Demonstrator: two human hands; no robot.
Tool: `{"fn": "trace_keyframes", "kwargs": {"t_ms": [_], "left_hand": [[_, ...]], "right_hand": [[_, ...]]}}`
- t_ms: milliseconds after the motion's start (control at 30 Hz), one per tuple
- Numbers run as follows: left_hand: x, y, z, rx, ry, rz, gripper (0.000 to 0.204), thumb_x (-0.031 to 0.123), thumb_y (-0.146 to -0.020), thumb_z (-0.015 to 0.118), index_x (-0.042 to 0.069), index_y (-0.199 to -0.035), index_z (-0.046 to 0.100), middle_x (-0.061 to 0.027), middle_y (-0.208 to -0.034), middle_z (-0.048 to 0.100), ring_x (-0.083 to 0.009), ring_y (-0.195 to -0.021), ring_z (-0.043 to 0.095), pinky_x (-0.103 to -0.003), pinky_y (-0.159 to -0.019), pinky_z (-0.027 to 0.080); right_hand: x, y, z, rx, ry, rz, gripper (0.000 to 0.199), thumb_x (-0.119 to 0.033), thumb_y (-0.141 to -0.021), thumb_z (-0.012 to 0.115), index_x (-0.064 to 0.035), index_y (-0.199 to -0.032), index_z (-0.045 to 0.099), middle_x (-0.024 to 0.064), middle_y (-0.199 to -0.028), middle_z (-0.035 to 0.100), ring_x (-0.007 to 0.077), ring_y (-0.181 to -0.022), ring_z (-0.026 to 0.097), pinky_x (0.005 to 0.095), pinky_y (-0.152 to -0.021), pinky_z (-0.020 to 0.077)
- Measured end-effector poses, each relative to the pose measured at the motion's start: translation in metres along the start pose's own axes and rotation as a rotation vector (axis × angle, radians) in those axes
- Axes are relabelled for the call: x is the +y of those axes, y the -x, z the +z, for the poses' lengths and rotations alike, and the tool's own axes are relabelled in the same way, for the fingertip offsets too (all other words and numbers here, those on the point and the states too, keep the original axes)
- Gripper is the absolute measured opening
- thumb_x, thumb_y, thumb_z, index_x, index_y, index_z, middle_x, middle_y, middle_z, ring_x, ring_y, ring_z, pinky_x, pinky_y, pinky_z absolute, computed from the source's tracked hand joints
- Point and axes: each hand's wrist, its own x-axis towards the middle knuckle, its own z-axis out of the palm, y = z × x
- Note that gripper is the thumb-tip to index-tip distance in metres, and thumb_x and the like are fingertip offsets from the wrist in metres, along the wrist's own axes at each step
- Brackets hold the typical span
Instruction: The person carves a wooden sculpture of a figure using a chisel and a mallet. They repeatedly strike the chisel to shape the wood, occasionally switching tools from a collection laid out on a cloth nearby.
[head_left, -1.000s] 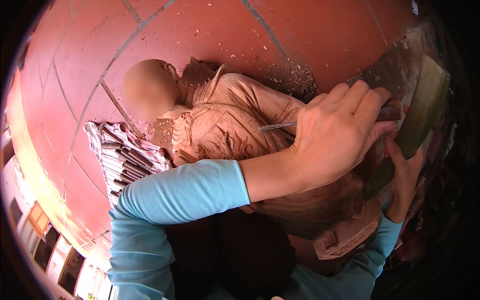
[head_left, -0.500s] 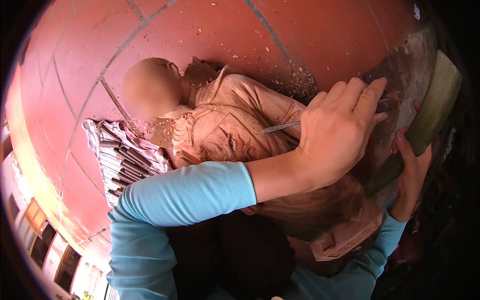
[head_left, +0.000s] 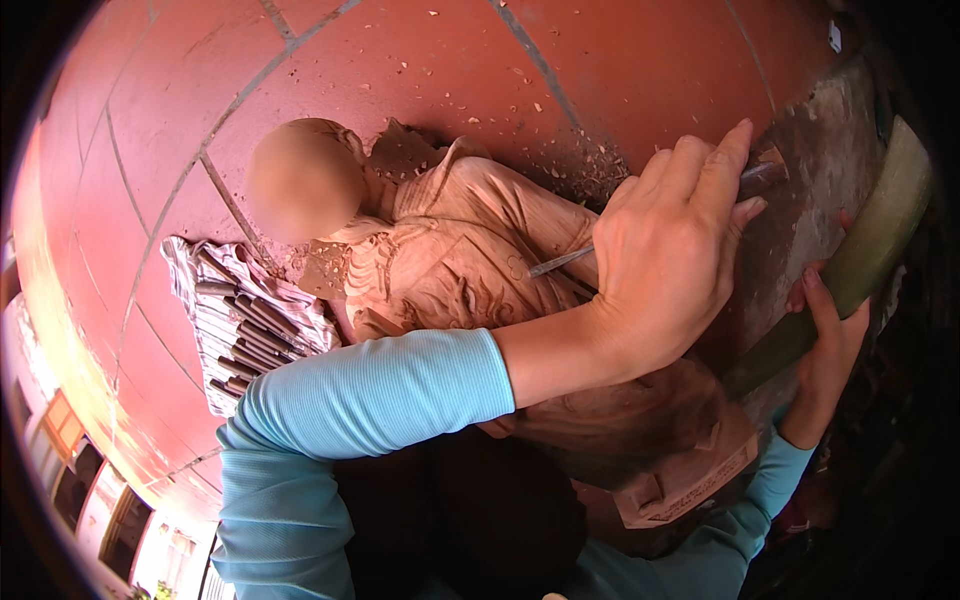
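A carved wooden statue (head_left: 440, 260) lies on its back, its chest cut with relief folds and curls. My left hand (head_left: 665, 250) is closed around a carving chisel (head_left: 562, 262) above the statue's chest. The chisel's thin metal tip rests at the carved pattern, and its handle end (head_left: 765, 172) sticks out past my fingers. At the right, my right hand (head_left: 832, 325) grips a thick greenish wooden club (head_left: 880, 225), held clear of the chisel handle. My left forearm hides part of the statue's middle.
Several dark-handled carving tools (head_left: 262, 328) lie on a striped cloth (head_left: 205, 335) at the left. Wood shavings (head_left: 600, 170) are heaped beside the statue on the red tiled floor (head_left: 420, 60). The statue's carved base (head_left: 690, 480) is near my right forearm.
The club has shifted slightly right and away from the chisel handle. My left hand and the chisel have barely moved, and the chisel tip stays at the chest carving.
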Motion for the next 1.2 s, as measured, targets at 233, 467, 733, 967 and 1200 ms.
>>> {"fn": "trace_keyframes", "kwargs": {"t_ms": [233, 467, 733, 967, 1200], "left_hand": [[0.001, 0.0, -0.002, 0.007, 0.043, 0.004, 0.048, 0.011, -0.076, 0.066, -0.001, -0.121, 0.054, -0.0087, -0.086, 0.053, -0.025, -0.078, 0.055, -0.035, -0.064, 0.044], [0.0, 0.002, 0.0, 0.011, 0.035, 0.003, 0.049, 0.012, -0.076, 0.066, 0.0, -0.122, 0.053, -0.0086, -0.086, 0.053, -0.0249, -0.078, 0.055, -0.035, -0.064, 0.043], [-0.004, 0.001, 0.003, -0.036, -0.064, -0.056, 0.041, 0.015, -0.083, 0.064, 0.001, -0.12, 0.055, -0.0094, -0.085, 0.056, -0.0272, -0.077, 0.058, -0.036, -0.064, 0.046], [0.002, 0.005, -0.003, -0.152, 0.038, -0.061, 0.035, 0.02, -0.088, 0.061, 0.003, -0.118, 0.056, -0.0101, -0.082, 0.058, -0.0298, -0.076, 0.061, -0.038, -0.061, 0.048], [0.006, 0.005, -0.015, -0.253, 0.226, -0.087, 0.023, 0.022, -0.087, 0.059, 0.002, -0.098, 0.056, -0.0133, -0.081, 0.061, -0.0326, -0.071, 0.062, -0.04, -0.059, 0.049]], "right_hand": [[0.009, -0.008, -0.009, -0.076, 0.463, -0.226, 0.054, -0.001, -0.081, 0.065, -0.0011, -0.131, 0.045, 0.004, -0.082, 0.056, 0.0082, -0.069, 0.051, 0.0229, -0.064, 0.0422], [0.001, -0.005, -0.015, -0.083, 0.514, -0.07, 0.032, -0.001, -0.081, 0.066, -0.001, -0.11, 0.054, 0.001, -0.085, 0.055, 0.0101, -0.078, 0.052, 0.0239, -0.072, 0.043], [0.004, 0.004, 0.004, -0.082, 0.459, -0.02, 0.039, -0.003, -0.08, 0.067, -0.0018, -0.117, 0.054, 0.0016, -0.082, 0.056, 0.0082, -0.072, 0.051, 0.0219, -0.067, 0.0418], [-0.002, 0.002, 0.006, -0.026, 0.14, 0.034, 0.053, 0.0, -0.078, 0.068, -0.0033, -0.128, 0.05, 0.0014, -0.083, 0.056, 0.0067, -0.067, 0.05, 0.0202, -0.062, 0.0412], [0.008, 0.007, -0.007, -0.072, 0.433, -0.129, 0.055, -0.002, -0.08, 0.064, -0.0027, -0.131, 0.044, 0.0022, -0.083, 0.054, 0.0092, -0.068, 0.048, 0.0225, -0.064, 0.0406]]}}
